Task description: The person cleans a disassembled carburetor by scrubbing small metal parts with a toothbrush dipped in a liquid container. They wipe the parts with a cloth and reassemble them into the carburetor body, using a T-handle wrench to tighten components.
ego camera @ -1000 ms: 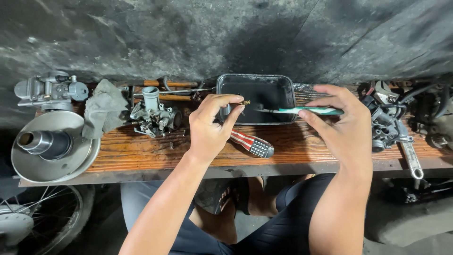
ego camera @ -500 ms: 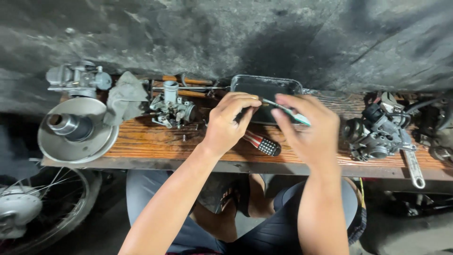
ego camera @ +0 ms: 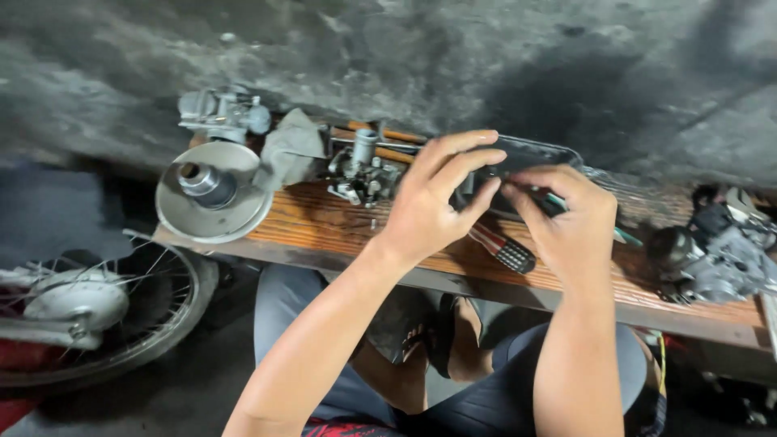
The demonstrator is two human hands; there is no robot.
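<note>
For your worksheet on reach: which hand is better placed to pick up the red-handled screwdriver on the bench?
Probably the left hand. The red-handled screwdriver lies just beneath it, while the right hand already grips a green-handled tool over the dark tray.

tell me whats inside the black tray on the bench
Little shows. Both hands, left hand and right hand, cover most of the black tray; only its dark far rim and corner are visible. A green-handled tool pokes out by the right hand. The contents are hidden.

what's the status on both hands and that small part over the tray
Left hand and right hand pinch a small part together over black tray. Red-handled screwdriver below. Nothing blocking.
</note>
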